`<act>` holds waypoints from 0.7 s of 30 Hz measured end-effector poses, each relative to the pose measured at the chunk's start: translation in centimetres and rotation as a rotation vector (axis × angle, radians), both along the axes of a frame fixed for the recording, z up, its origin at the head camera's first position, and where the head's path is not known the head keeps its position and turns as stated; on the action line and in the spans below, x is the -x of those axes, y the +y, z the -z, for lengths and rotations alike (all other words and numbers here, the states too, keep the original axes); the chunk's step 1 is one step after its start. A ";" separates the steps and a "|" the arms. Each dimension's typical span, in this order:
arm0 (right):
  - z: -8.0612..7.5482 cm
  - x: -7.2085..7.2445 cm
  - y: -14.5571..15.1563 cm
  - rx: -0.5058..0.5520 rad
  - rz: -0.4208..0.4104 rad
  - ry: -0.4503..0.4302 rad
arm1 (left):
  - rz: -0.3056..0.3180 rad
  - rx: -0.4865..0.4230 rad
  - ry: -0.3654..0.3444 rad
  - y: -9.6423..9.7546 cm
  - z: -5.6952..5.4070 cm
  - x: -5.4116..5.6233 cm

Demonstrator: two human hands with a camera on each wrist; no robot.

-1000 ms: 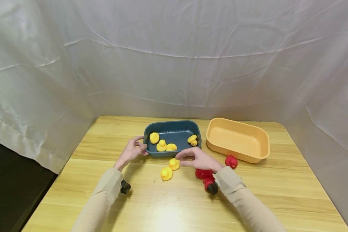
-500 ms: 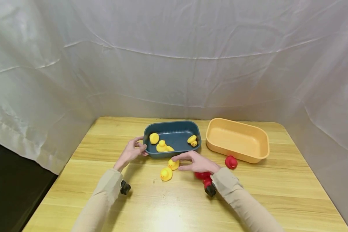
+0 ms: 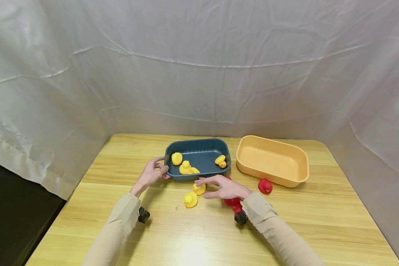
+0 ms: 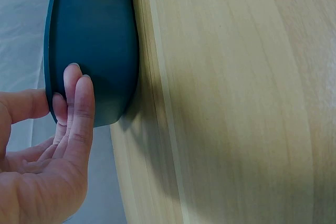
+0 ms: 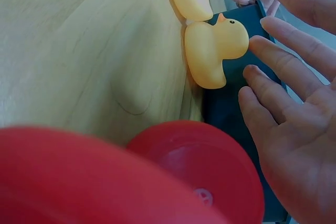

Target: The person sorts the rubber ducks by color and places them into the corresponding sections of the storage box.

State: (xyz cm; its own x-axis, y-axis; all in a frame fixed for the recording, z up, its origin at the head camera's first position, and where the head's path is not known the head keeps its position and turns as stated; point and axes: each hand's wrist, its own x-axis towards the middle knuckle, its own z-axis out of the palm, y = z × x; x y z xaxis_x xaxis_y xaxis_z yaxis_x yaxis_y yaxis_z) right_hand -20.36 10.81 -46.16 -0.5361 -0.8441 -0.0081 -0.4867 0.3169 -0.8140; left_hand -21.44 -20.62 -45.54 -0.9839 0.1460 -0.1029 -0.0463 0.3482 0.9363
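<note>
My left hand (image 3: 151, 173) holds the left end of the dark blue bin (image 3: 203, 147), thumb at the rim and fingers (image 4: 83, 108) against the outer wall. Several yellow rubber ducks lie in that bin, among them one duck (image 3: 177, 158) at its left end. On the table in front of it, my right hand (image 3: 224, 187) reaches over a yellow rubber duck (image 3: 199, 189), fingers spread. In the right wrist view the fingers (image 5: 283, 59) are extended close to this duck's head and hold nothing. A second yellow duck (image 3: 190, 199) sits just beside it.
An orange bin (image 3: 272, 157) stands right of the blue one. One red duck (image 3: 265, 186) lies before it. More red ducks (image 3: 232, 201) lie under the right wrist, partly hidden. Pale curtains (image 3: 199, 74) hang behind the wooden table (image 3: 173, 240).
My right hand has moved slightly left and nearer to me, its fingers spreading over the closer duck. One duck in the blue bin has settled against its neighbour. The left hand stays put.
</note>
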 end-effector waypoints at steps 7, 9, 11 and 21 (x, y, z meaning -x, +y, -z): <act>0.1 0.1 0.2 -0.010 -0.008 0.018 | -0.001 -0.009 -0.004 -0.1 0.0 0.0; 0.1 0.1 0.4 -0.015 0.003 0.031 | -0.002 -0.012 -0.004 0.0 0.0 0.0; 0.0 0.0 0.6 -0.018 0.016 0.042 | -0.002 -0.013 -0.005 0.0 0.0 0.0; -0.3 -0.1 1.3 -0.029 0.064 0.029 | 0.001 -0.015 -0.011 0.0 0.0 0.0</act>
State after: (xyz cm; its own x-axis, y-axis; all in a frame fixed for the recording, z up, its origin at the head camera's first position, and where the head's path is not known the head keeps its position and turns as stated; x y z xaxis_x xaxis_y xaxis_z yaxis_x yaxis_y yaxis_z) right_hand -20.27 12.08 -45.90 -0.5896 -0.8075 -0.0163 -0.4874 0.3719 -0.7900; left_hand -21.43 -20.64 -45.53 -0.9826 0.1481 -0.1119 -0.0568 0.3344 0.9407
